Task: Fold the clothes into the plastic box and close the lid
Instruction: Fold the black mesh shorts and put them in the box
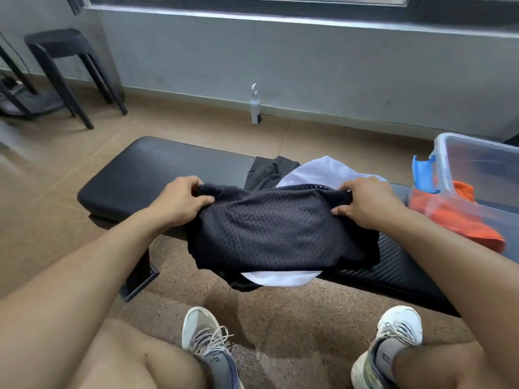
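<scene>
Both hands, left (179, 200) and right (365, 203), pinch the black mesh garment (275, 231) stretched nine-to-three; clear plastic box (477, 175) lies at two o'clock, nearer the right.

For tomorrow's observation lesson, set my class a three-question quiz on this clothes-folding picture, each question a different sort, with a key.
1. True or false: only the left hand grips the black mesh garment.
2. The orange cloth lies: A) on the black stool; B) by the plastic box; C) on the floor.
3. Fill in: the spray bottle stands by the ____.

Key: 1 false, the right hand grips it too; 2 B; 3 wall.
</scene>
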{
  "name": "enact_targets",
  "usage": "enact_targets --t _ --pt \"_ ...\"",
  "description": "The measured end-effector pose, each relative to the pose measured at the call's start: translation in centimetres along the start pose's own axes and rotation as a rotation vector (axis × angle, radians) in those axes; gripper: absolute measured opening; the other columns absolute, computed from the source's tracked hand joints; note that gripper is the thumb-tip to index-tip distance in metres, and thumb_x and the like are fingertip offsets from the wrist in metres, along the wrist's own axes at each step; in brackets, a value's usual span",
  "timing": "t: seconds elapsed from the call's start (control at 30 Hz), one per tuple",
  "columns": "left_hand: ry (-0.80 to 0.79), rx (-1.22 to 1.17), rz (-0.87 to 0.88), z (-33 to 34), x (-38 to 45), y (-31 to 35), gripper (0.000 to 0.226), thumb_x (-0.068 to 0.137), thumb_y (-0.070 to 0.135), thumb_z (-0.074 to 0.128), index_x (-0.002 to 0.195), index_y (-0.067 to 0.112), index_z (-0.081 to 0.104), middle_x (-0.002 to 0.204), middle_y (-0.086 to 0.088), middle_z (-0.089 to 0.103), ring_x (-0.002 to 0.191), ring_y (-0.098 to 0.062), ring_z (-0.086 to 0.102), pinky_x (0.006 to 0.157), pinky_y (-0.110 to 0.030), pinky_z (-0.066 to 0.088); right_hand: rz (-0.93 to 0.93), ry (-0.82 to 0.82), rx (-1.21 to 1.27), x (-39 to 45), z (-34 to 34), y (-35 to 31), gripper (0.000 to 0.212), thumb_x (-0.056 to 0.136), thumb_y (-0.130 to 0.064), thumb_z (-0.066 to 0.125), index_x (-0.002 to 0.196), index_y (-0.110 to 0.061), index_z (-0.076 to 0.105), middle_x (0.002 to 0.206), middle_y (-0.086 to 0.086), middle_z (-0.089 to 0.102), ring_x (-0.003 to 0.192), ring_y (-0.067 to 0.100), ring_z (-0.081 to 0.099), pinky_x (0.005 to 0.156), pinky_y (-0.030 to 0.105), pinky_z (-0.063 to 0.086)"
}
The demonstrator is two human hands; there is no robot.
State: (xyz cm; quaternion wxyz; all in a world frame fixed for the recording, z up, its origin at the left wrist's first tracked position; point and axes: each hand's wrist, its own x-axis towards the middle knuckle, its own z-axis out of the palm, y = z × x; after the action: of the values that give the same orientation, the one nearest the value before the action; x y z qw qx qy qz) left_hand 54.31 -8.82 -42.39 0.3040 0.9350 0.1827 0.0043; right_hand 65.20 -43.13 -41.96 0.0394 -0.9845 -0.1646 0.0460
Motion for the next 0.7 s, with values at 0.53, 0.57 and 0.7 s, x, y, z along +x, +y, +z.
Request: enact_targets --t 0.53,0.57,0.7 --pt "0.088 0.003 -0.258 -0.2 1.4 -0.4 0.047 0.084 0.067 0.065 0.096 0.021 0.063 0.101 0.003 0.065 0.097 -0.022 0.056 0.088 -0.039 0.047 0.001 -0.022 0.295 -1.2 -0.9 1.1 0.033 0.071 -0.047 0.085 0.085 -0.03 0.061 0.086 -0.004 0.064 0.088 0.021 0.059 0.07 0.032 0.043" --pt "0.075 -0.014 -0.238 0.0 1.2 -0.3 0.046 0.08 0.069 0.068 0.089 0.024 0.065 0.095 0.004 0.067 0.095 -0.021 0.058 0.088 -0.039 0.05 -0.001 -0.041 0.281 -1.2 -0.8 1.1 0.035 0.07 -0.047 0.086 0.088 -0.028 0.063 0.087 -0.003 0.065 0.088 0.021 0.06 0.07 0.032 0.045" --pt "0.098 -0.056 -0.209 1.1 1.7 -0.3 0.028 0.083 0.049 0.076 0.078 0.023 0.069 0.088 0.007 0.068 0.097 -0.023 0.064 0.084 -0.036 0.052 0.017 -0.02 0.296 -1.0 -0.8 1.3 0.031 0.072 -0.04 0.087 0.09 -0.028 0.066 0.093 0.001 0.067 0.089 0.023 0.061 0.074 0.034 0.048"
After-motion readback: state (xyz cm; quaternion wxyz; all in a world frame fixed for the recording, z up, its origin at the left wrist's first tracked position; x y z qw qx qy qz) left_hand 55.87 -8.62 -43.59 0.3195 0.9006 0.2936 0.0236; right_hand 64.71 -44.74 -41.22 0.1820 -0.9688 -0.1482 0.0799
